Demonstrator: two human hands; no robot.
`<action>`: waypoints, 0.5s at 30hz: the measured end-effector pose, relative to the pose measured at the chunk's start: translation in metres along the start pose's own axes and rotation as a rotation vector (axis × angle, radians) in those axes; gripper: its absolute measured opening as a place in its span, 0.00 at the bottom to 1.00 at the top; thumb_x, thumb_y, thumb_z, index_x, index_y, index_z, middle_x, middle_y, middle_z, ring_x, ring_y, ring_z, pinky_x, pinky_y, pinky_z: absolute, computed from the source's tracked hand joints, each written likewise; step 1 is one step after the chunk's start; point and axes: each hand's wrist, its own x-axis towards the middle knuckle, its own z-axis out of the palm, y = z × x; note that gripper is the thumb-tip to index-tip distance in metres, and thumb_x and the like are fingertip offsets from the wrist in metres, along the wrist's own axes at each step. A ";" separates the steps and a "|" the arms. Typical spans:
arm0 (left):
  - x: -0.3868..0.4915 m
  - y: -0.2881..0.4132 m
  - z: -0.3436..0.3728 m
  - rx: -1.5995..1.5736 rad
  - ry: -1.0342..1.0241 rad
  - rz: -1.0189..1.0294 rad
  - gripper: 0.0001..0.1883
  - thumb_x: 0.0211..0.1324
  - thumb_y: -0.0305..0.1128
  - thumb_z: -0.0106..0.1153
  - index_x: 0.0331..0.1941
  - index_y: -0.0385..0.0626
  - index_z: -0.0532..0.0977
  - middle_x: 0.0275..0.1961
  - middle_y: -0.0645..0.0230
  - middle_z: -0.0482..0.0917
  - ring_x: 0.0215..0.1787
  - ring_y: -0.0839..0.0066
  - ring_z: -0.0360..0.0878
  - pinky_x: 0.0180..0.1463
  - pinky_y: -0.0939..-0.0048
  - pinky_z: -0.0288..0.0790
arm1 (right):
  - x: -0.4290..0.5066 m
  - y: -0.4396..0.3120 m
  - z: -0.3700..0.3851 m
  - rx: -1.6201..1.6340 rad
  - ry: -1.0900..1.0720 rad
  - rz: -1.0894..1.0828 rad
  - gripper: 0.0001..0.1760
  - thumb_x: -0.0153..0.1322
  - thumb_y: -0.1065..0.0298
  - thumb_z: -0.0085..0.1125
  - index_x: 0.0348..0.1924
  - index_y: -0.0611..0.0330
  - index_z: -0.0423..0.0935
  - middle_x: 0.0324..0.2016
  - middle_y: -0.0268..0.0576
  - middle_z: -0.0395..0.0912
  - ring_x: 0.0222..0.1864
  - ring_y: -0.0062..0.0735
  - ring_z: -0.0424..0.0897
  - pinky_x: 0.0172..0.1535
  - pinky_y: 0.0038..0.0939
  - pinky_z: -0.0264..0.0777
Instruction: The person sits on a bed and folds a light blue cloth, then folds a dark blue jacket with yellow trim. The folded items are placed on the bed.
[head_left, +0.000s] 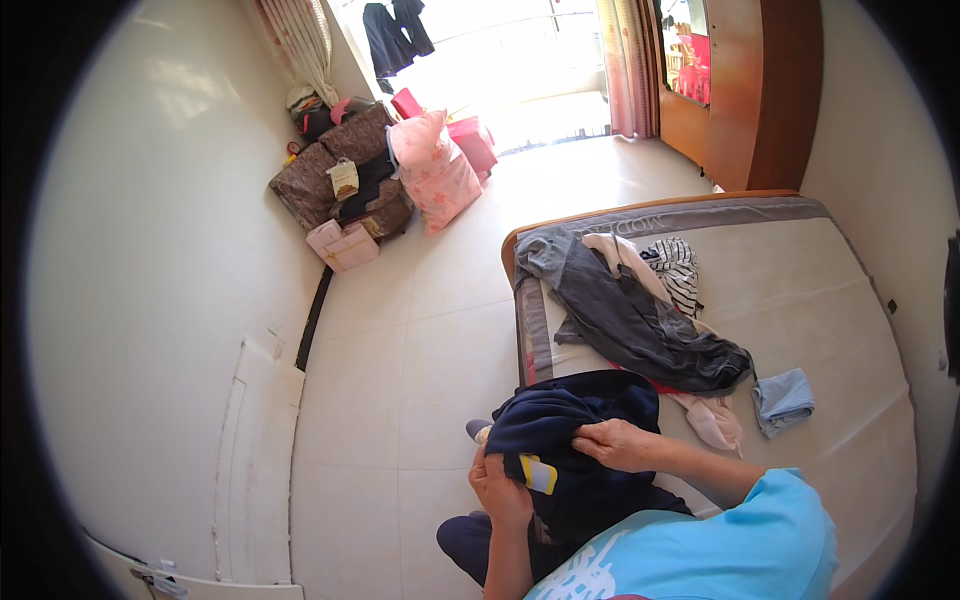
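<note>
A dark navy garment (577, 397) with a yellow-edged reflective patch (538, 475) lies over my lap and the near edge of the bed. My left hand (499, 484) grips its edge beside the patch. My right hand (615, 445) pinches the cloth farther to the right, fingers closed on a fold. Just beyond, a heap on the mattress (795, 300) holds dark grey trousers (630, 322), a striped black-and-white cloth (675, 274) and pale pink clothing (712, 421). A folded light blue cloth (783, 401) rests apart, to the right of the heap.
Tiled floor (360, 405) runs left of the bed. Against the left wall stands a brown patterned sofa (304, 184) with bags and clothes, beside a pink floral bag (435, 172) and a pink box (343, 246). A wooden wardrobe (757, 97) stands beyond the bed.
</note>
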 end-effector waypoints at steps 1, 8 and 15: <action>-0.003 -0.003 0.000 0.043 -0.057 -0.016 0.10 0.70 0.30 0.54 0.44 0.35 0.79 0.39 0.68 0.83 0.38 0.82 0.81 0.44 0.78 0.75 | 0.006 0.007 0.007 0.000 0.066 0.024 0.19 0.77 0.54 0.50 0.46 0.63 0.76 0.40 0.61 0.81 0.50 0.59 0.79 0.52 0.50 0.72; -0.019 -0.012 -0.012 0.235 -0.545 -0.043 0.07 0.68 0.26 0.55 0.43 0.36 0.79 0.46 0.69 0.79 0.46 0.82 0.75 0.52 0.82 0.67 | 0.015 0.000 0.009 -0.166 0.113 0.091 0.17 0.67 0.59 0.64 0.42 0.63 0.81 0.43 0.60 0.83 0.49 0.57 0.81 0.52 0.46 0.76; -0.017 -0.013 -0.018 0.314 -0.684 -0.054 0.06 0.65 0.23 0.55 0.42 0.36 0.79 0.45 0.69 0.78 0.43 0.82 0.74 0.49 0.82 0.67 | 0.025 0.026 0.031 -0.171 0.134 0.040 0.15 0.64 0.65 0.66 0.40 0.66 0.82 0.38 0.59 0.84 0.42 0.55 0.84 0.47 0.42 0.78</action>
